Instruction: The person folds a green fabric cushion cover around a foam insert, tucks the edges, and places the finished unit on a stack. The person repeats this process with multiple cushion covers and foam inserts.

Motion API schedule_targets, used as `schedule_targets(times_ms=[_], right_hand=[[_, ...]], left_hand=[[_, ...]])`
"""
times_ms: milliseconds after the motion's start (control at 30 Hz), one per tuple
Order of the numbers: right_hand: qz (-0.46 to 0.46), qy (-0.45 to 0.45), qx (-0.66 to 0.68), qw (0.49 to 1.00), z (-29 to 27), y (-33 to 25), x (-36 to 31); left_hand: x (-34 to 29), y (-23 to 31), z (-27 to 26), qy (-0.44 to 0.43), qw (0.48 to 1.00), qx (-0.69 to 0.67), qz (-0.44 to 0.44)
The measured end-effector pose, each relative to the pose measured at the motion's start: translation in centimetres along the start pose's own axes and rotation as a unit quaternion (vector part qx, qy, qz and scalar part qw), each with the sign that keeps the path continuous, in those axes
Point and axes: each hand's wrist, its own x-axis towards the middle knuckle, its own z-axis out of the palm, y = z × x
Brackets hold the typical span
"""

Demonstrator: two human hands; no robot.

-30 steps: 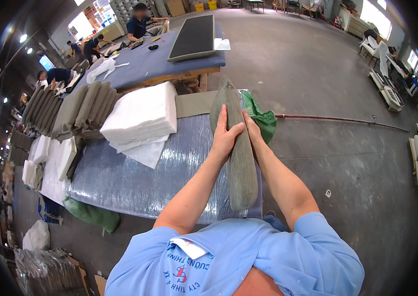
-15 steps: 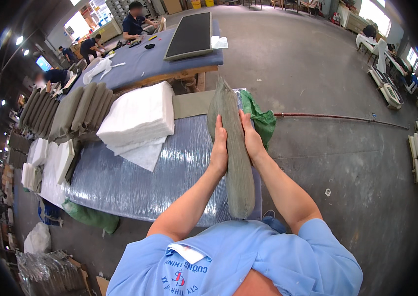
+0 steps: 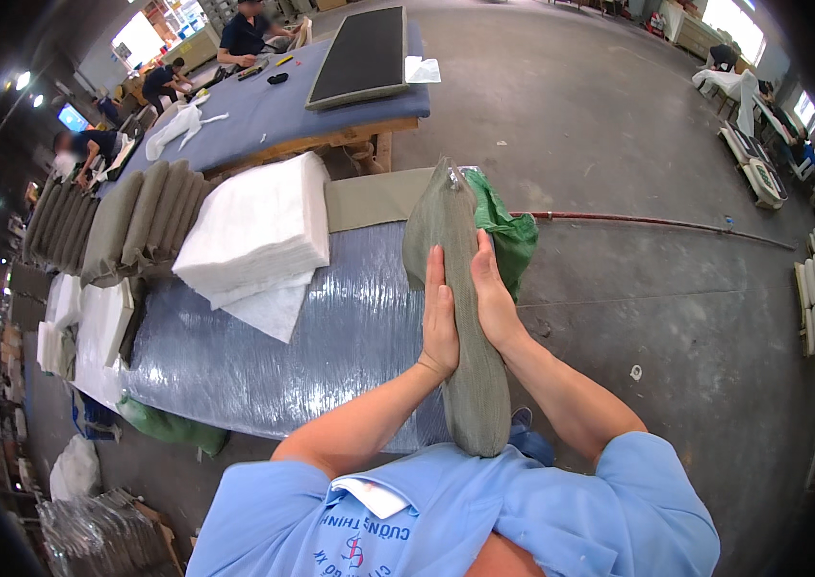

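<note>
A grey-green fabric cushion (image 3: 476,385) stands on its narrow edge, long and thin as I see it, with its near end close to my shirt. Against its left face lies my left hand (image 3: 440,325), palm inward and fingers straight. My right hand (image 3: 494,296) presses flat on the opposite face, so the cushion is held between both palms. Its far end rises to a pointed corner beside a crumpled green plastic sack (image 3: 507,234). Beneath is a table covered in shiny clear film (image 3: 330,356).
On this table are a stack of white wadding sheets (image 3: 258,216), a flat grey-green cloth (image 3: 374,200) and a row of similar cushions (image 3: 152,212). Beyond stands a blue-topped table (image 3: 268,120) with a black panel (image 3: 361,56). Several people work farther off. A red pole (image 3: 638,223) extends above the floor.
The cushion and both hands have come slightly nearer to my body. My palms still press its two faces. The surroundings have shifted a little left in the view.
</note>
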Motion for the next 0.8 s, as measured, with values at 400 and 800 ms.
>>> schedule_targets(times_ms=[400,800], right_hand=[[0.001,-0.072,0.07,0.995,-0.6,-0.2,-6.1],[0.109,-0.097,0.264,0.953,-0.4,3.2,-6.2]], left_hand=[[-6.7,-1.7,-0.4,0.003,0.998,-0.026,-0.065],[-5.7,-4.2,-3.6,0.037,0.95,-0.188,-0.245]])
